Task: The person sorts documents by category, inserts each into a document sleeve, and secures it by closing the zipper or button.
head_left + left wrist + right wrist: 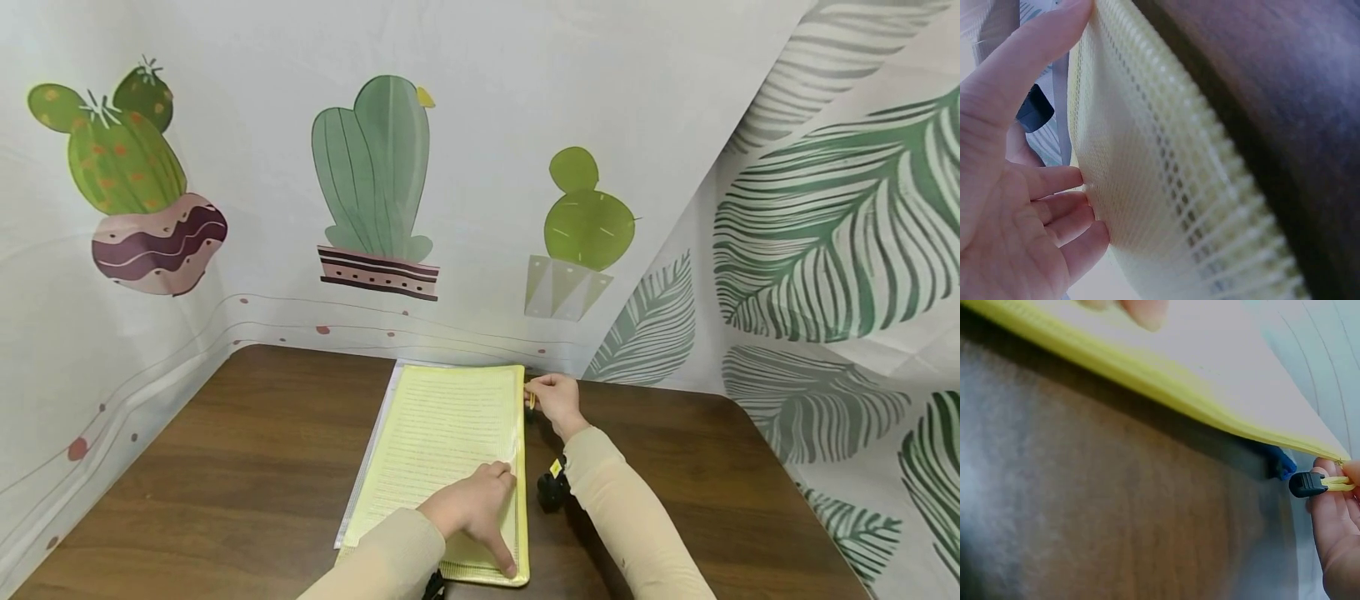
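A yellow mesh zipper pouch (457, 417) lies flat on the table, and lined sheets show through its top. My left hand (480, 508) rests on its near right part, thumb and fingers spread. In the left wrist view, those fingertips (1092, 240) touch the mesh surface (1147, 169). At the pouch's far right corner, my right hand (557, 402) pinches the zipper pull. The right wrist view shows this pull as a yellow cord (1337, 484) with a black end piece (1307, 485). The zipper's edge (1166, 400) runs along the pouch's right side; whether its teeth are joined is unclear.
A white sheet-like thing (369, 458) sticks out beneath the pouch's left side. Something dark blue (1285, 465) shows under the far corner. The brown wooden table (247, 467) meets a cactus-printed wall cloth (480, 167) at the back. A black wrist camera (552, 492) hangs by the right forearm.
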{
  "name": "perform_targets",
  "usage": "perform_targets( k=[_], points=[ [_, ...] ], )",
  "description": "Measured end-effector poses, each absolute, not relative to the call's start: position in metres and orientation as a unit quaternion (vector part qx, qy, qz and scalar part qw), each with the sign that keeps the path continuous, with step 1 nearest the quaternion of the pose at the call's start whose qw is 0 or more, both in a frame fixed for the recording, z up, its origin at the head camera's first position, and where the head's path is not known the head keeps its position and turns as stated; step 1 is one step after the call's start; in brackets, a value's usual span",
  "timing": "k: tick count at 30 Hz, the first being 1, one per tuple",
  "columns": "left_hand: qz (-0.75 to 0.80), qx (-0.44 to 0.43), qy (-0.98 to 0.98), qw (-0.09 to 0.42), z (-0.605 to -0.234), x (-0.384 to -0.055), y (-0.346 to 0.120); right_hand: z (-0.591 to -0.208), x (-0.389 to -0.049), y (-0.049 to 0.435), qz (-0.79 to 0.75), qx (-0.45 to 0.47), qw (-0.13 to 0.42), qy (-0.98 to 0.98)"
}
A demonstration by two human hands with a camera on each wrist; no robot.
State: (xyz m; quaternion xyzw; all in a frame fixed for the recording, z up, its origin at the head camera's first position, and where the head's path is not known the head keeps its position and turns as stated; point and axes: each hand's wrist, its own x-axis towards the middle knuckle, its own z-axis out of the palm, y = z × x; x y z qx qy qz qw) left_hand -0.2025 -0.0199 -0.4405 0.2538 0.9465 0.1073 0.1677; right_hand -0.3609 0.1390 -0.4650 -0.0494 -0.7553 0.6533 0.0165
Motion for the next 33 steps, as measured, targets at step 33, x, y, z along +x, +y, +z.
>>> perform_targets(
  k=[33],
  points=[
    [0.117, 0.246, 0.948, 0.164, -0.440, -0.200, -0.020, -0.436, -0.372, 0.134, 0.649, -0.025, 0.038, -0.760]
  ],
)
